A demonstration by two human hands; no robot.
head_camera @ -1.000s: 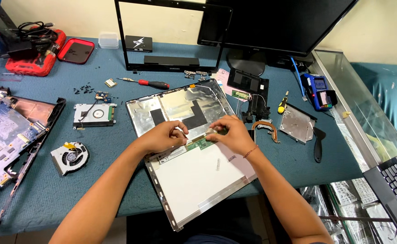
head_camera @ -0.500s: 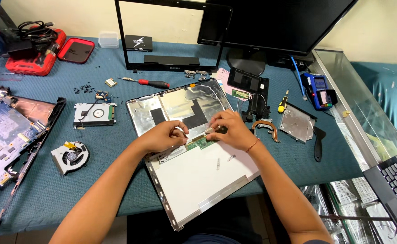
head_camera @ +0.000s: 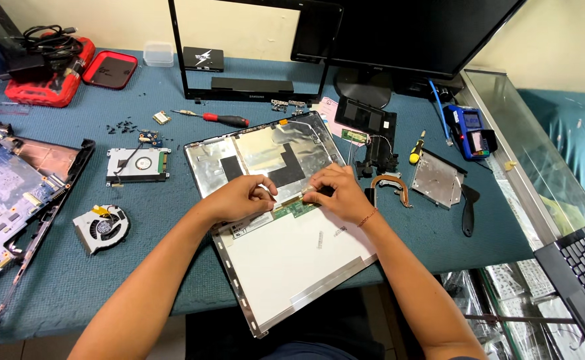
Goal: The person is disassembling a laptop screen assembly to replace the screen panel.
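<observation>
So, a cooling fan (head_camera: 100,227) is lying far left, then the left hand (head_camera: 242,197) is pinching something tiny (can't tell what) at the green circuit strip (head_camera: 295,209) on the bare screen panel (head_camera: 292,257), right hand (head_camera: 336,193) curling fingertips beside it.

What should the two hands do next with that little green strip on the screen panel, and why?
Probably ease the cable end gently off the green circuit strip. Both the left hand and the right hand pinch at the top edge of the screen panel, which lies face down over the silver lid.
</observation>
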